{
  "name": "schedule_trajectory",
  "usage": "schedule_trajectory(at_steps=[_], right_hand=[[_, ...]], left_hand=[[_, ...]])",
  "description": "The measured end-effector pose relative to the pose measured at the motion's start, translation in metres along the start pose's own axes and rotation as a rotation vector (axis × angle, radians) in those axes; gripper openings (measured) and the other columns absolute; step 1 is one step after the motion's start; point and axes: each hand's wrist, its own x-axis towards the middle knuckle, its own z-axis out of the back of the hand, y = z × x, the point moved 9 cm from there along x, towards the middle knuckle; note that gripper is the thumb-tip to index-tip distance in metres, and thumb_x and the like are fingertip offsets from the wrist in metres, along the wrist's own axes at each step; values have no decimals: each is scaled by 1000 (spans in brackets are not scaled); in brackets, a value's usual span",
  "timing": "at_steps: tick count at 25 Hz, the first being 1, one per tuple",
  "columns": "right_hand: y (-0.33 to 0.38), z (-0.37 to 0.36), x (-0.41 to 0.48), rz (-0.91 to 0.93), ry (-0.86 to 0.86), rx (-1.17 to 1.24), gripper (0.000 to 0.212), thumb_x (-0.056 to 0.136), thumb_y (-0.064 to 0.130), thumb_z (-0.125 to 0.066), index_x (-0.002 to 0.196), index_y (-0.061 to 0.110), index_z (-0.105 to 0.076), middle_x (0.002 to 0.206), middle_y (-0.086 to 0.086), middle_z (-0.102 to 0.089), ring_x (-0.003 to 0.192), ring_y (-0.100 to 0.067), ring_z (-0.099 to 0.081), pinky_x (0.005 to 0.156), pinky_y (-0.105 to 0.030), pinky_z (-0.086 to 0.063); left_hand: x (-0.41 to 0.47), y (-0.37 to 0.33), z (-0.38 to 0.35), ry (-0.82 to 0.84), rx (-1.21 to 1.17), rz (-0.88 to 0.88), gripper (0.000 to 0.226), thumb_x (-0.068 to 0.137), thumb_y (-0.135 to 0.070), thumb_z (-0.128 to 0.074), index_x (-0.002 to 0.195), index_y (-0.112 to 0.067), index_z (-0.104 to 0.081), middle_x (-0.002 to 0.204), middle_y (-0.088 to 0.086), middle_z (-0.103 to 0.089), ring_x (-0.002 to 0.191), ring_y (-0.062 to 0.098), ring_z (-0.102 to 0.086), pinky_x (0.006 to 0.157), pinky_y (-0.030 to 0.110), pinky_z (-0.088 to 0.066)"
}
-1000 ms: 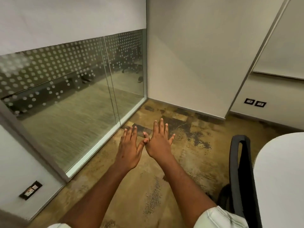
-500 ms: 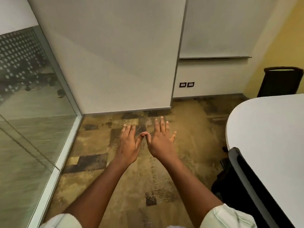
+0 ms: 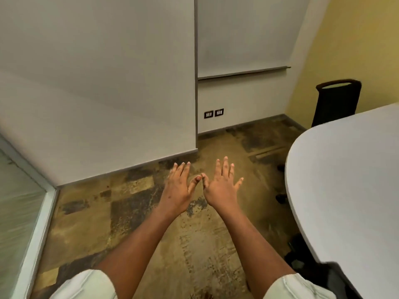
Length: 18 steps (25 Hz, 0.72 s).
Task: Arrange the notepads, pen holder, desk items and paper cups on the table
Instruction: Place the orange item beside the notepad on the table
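Both hands are held out over the floor [image 3: 133,212], palms down, holding nothing. The left hand [image 3: 178,190] has its fingers spread and extended; the right hand [image 3: 221,187] is likewise splayed wide. The two thumb tips meet, or very nearly meet, between the hands. The table [image 3: 345,180] lies to the right of both hands, its rounded end curving toward them; its long axis runs away to the right, out of view. The visible part of the top carries no notepads, pen holder, desk items or paper cups; where these lie cannot be told from this view. The right hand is the nearer to the table edge, the left well apart from it. Judgement: the coming move calls for a turn to the right, leading with the right hand, to bring the rest of the table top and the task items into view.
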Motion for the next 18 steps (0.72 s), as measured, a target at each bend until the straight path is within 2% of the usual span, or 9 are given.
schedule_trajectory(at_steps=[10,18], right_hand=[[-47,12,224,-68,-80,-49,71,95,57,-27,151,22,0,158,3,17,146,-22,16,111,-58,6],[-103,17,407,-304,-154,-63,69,96,57,-26,152,22,-4,159,3,14,146,-21,14,113,-57,6]], left_hand=[[238,-20,-81,65,-89,-76,65,94,-54,-27,144,-13,-34,150,6,-37,145,20,-19,118,37,-18],[457,-47,-163,202,-167,-247,62,96,-49,-32,145,-11,-33,152,7,-34,146,21,-18,117,37,-18]])
